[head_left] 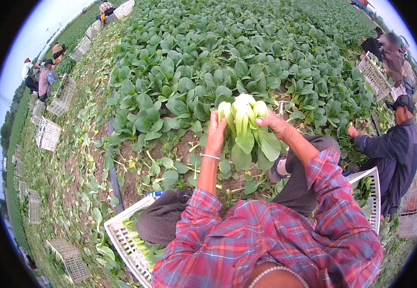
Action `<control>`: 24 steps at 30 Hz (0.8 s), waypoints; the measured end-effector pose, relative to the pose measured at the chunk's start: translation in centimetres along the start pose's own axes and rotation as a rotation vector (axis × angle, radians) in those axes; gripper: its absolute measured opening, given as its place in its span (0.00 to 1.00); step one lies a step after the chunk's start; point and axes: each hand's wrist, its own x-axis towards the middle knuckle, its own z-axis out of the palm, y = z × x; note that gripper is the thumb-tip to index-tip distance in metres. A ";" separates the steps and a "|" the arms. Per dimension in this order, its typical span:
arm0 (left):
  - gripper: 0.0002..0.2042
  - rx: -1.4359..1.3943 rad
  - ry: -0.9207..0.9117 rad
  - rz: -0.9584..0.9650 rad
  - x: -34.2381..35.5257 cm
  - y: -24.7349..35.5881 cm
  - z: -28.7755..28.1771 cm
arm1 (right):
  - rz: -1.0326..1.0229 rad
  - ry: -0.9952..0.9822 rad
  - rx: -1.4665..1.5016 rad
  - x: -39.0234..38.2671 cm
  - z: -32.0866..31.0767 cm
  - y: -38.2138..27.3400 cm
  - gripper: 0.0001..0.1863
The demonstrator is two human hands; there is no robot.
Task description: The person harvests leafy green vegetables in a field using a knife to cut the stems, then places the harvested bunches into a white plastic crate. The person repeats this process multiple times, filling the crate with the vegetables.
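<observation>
Standing at the edge of a field bed, a person in a red and blue plaid shirt holds up a cut bunch of pale-stemmed green leafy cabbage with both hands, stems upward, leaves hanging. The left hand has its fingers closed round the bunch's left side; the right hand has its fingers clasped on the right side. The bunch hangs above bare brown soil, just in front of the standing rows of green leafy plants.

A white slatted plastic crate lies below the forearms, greens inside. Further white crates line the left path, well apart. On the right, a crouching worker in a dark jacket and cap reaches into the plants beside another white crate.
</observation>
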 end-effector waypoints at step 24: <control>0.10 0.319 -0.056 0.045 -0.5 1.9 -1.9 | -0.166 0.017 -0.048 -0.4 0.3 -1.1 0.44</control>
